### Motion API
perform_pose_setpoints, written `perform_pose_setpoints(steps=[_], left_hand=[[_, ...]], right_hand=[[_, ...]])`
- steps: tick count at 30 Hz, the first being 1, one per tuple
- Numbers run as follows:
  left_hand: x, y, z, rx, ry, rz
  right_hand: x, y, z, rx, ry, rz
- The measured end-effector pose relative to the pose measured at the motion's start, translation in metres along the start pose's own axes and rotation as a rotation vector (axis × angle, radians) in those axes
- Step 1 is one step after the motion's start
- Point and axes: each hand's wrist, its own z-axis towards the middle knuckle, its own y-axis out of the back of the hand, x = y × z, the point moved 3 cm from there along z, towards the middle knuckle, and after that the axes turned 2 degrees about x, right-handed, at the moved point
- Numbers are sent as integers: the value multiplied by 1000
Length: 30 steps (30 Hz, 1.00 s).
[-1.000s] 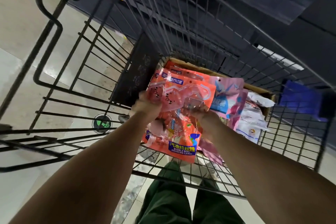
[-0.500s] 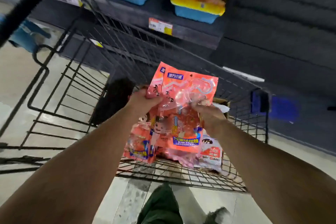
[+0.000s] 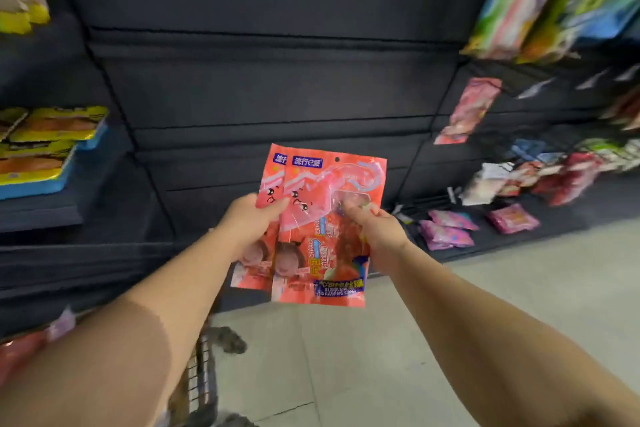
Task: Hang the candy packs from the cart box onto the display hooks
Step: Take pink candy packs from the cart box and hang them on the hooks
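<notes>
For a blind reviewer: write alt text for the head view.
Both hands, left hand and right hand, hold orange-red candy packs up before a dark display wall. Colourful packs hang blurred at right.

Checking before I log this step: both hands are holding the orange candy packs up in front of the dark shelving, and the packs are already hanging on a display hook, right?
Not quite. In the head view the left hand and right hand both grip the orange candy packs in front of the dark shelving, but the packs are not on any hook; they are only held in the hands.
</notes>
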Motion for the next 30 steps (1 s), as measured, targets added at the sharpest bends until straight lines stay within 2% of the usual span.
perform_pose_setpoints(steps=[4, 9, 21, 30], left_hand=[[-53, -137, 6, 167, -10, -56], [-80, -228, 35, 203, 23, -111], [-132, -281, 188, 128, 116, -187], [-157, -325, 248, 146, 145, -161]], right_hand=[[29, 143, -7, -167, 67, 43], [43, 235, 9, -316, 125, 100], [86, 330, 132, -516, 54, 142], [108, 369, 192, -478, -26, 170]])
